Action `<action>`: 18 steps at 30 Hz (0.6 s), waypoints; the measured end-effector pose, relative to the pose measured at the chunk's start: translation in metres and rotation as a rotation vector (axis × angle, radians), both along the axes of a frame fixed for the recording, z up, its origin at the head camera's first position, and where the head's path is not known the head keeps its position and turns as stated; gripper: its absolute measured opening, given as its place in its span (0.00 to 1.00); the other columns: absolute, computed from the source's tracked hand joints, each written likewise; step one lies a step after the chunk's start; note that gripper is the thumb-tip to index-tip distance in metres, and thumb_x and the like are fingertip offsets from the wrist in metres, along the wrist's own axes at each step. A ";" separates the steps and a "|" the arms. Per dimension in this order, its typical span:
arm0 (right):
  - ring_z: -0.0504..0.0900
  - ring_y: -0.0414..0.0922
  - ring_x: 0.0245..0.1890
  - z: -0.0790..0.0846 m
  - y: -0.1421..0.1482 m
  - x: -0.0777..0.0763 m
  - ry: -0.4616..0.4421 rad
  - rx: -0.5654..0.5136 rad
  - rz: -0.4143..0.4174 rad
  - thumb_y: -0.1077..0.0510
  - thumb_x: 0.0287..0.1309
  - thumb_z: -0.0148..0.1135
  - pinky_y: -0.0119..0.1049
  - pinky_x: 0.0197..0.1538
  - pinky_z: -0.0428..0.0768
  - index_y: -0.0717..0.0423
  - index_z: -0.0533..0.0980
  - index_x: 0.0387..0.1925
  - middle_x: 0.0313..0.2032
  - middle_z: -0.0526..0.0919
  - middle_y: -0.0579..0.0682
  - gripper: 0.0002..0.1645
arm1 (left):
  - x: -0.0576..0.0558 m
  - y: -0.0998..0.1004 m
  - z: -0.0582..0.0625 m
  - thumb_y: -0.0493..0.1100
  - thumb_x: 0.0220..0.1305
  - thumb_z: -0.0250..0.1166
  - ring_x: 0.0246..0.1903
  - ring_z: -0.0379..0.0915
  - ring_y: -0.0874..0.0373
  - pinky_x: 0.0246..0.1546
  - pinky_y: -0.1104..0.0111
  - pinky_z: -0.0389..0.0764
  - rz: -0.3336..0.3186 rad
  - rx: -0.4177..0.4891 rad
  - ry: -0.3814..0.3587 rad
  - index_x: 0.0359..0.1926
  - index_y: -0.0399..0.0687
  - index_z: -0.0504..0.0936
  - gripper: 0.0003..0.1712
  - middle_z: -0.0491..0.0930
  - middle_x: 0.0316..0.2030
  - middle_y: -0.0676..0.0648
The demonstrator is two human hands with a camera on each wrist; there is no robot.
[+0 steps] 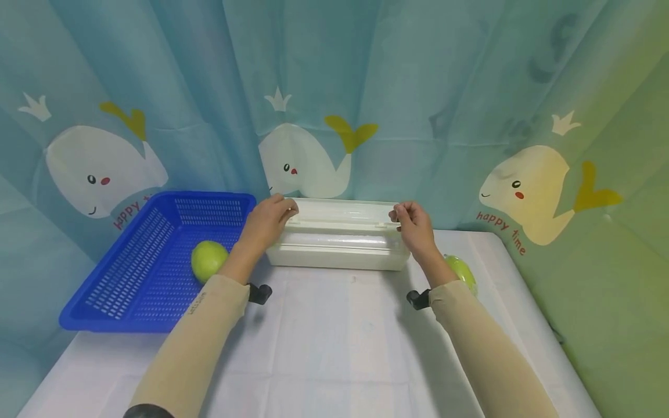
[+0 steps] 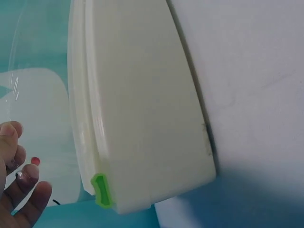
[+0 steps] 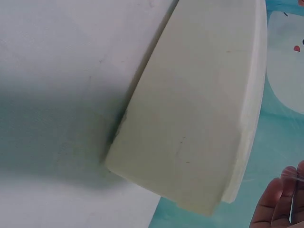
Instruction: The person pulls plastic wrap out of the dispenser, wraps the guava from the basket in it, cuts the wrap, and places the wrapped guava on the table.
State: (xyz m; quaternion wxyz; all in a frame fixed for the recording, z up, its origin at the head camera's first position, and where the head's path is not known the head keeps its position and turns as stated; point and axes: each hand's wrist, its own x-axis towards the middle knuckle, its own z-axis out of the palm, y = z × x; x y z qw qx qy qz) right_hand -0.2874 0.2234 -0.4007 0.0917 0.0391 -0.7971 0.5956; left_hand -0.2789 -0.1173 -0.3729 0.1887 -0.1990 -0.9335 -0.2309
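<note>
A long white cling film dispenser (image 1: 337, 259) stands toward the back of the table, with its lid up. Clear cling film (image 2: 15, 88) stretches above it between both hands. My left hand (image 1: 265, 222) pinches the film between thumb and forefinger at the dispenser's left end, its other fingers loosely bent. At the right end, the fingertips of my right hand (image 1: 415, 227) pinch the film's other side. The left wrist view shows a green clip (image 2: 101, 190) on the dispenser's end. Only the fingers (image 3: 280, 194) of the right hand appear in the right wrist view.
To the left, a blue plastic basket (image 1: 122, 322) holds a green apple (image 1: 208, 260). A shiny green fruit (image 1: 462, 273), partly hidden by my right forearm, lies on the white-covered table (image 1: 334, 348). A whale-print curtain (image 1: 418, 87) hangs directly behind the dispenser.
</note>
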 end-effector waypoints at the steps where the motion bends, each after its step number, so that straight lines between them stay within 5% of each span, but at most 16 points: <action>1: 0.78 0.46 0.47 0.001 0.000 0.000 0.004 -0.004 0.000 0.46 0.76 0.47 0.33 0.45 0.77 0.62 0.70 0.50 0.47 0.80 0.58 0.22 | 0.000 0.000 0.001 0.44 0.71 0.61 0.35 0.75 0.47 0.37 0.55 0.78 0.001 -0.002 0.003 0.43 0.47 0.83 0.08 0.78 0.35 0.45; 12: 0.79 0.43 0.45 0.011 0.003 0.006 0.037 0.001 -0.005 0.47 0.76 0.47 0.35 0.48 0.77 0.63 0.70 0.51 0.47 0.81 0.59 0.22 | 0.006 0.000 0.009 0.44 0.70 0.62 0.25 0.70 0.50 0.22 0.58 0.73 -0.014 -0.020 0.116 0.41 0.49 0.85 0.07 0.76 0.31 0.47; 18: 0.77 0.51 0.48 0.018 0.004 0.010 0.065 -0.043 0.047 0.52 0.77 0.46 0.41 0.56 0.75 0.70 0.68 0.53 0.49 0.79 0.67 0.22 | 0.009 -0.002 0.013 0.44 0.69 0.64 0.24 0.71 0.51 0.21 0.60 0.72 -0.024 -0.001 0.177 0.40 0.49 0.85 0.06 0.77 0.31 0.48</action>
